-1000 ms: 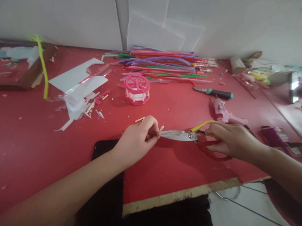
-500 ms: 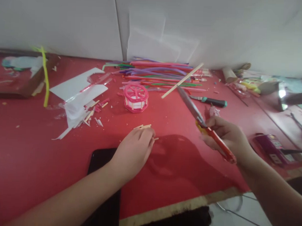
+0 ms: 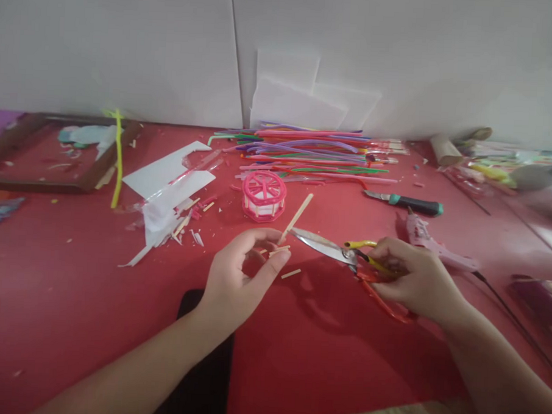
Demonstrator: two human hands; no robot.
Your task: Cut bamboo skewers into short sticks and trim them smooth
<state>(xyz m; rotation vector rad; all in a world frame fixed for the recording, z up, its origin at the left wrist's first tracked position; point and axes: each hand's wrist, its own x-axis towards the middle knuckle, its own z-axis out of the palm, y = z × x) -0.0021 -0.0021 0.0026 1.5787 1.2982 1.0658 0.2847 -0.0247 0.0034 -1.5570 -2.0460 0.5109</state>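
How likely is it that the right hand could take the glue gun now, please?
Probably not directly: the glue gun lies close by, but the right hand holds the scissors.

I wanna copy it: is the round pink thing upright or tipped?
Upright: the round pink thing sits base-down, spoked wheel on top.

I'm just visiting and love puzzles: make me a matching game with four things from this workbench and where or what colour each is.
Things:
1. Scissors
2. Long wooden stick
3. Knife
4. Glue gun

Places and colours:
A. Black and teal handle
B. Held in the left hand
C. Pink body
D. Held in the right hand

Pairs: 1-D, 2-B, 3-A, 4-C
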